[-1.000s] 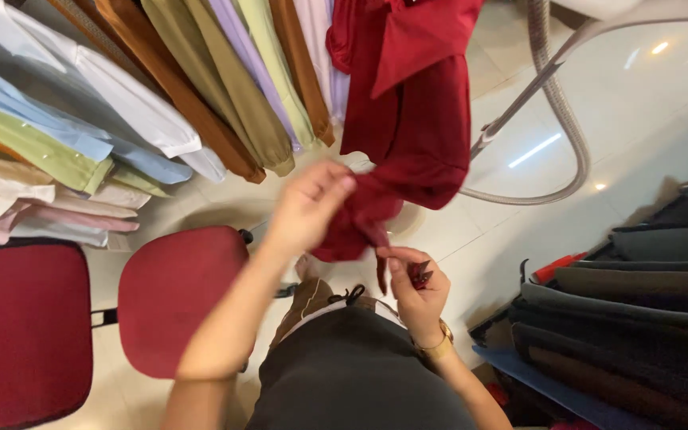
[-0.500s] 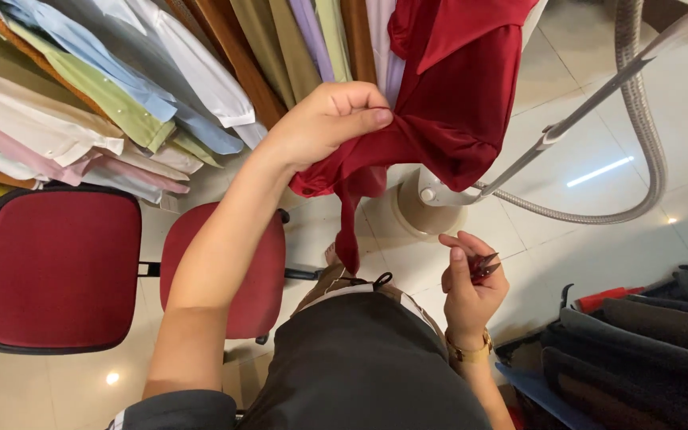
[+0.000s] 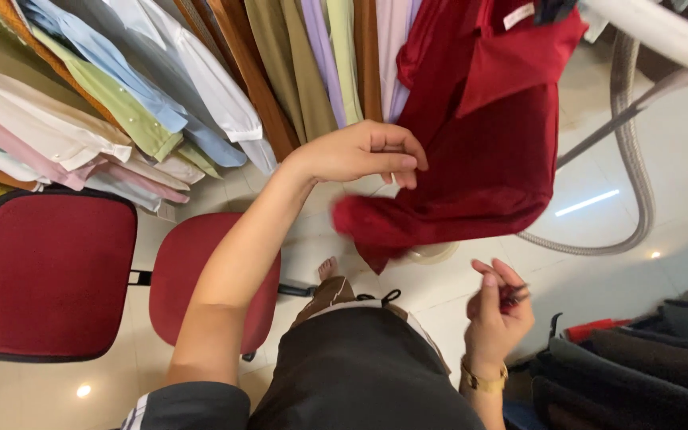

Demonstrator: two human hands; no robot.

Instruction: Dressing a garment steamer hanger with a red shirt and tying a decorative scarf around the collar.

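- Right hand (image 3: 497, 314), nearest and low in view: fingers (image 3: 489, 296) curled narrow, thumb and forefinger pinched on a small dark red object (image 3: 513, 296), too small to tell what kind.
- Gold bracelet (image 3: 483, 379) round that wrist, just below the hand.
- Dark skirt (image 3: 360, 374) at bottom centre; one bare foot (image 3: 327, 267) on the pale tiled floor (image 3: 447, 295) beyond it.
- Stack of folded dark cloth (image 3: 639, 366) at lower right, a red edge showing just beside it near the right hand.
- Red padded chair (image 3: 45, 275) at left, seat and back both seen from above, close under the raised forearm.
- Left hand (image 3: 364, 151), raised mid-frame: fingers closed narrow, tips pressed together on the edge of the dark red shirt (image 3: 479, 151), gripping a fold of its lower part.
- Dark red shirt hanging at upper right, its hem bunched and pulled leftward under the left hand, well apart from and above the right hand.
- Small pale rectangular label (image 3: 517, 16) near the collar of the dark red shirt, at the top edge; print not legible.
- Grey ribbed hose (image 3: 639, 159) curving across the floor to the right, behind the shirt.
- Row of hanging shirts (image 3: 201, 87) farthest back, across the upper left: white, light blue, green, pink, brown, olive and lilac, sleeves dangling toward the chair.
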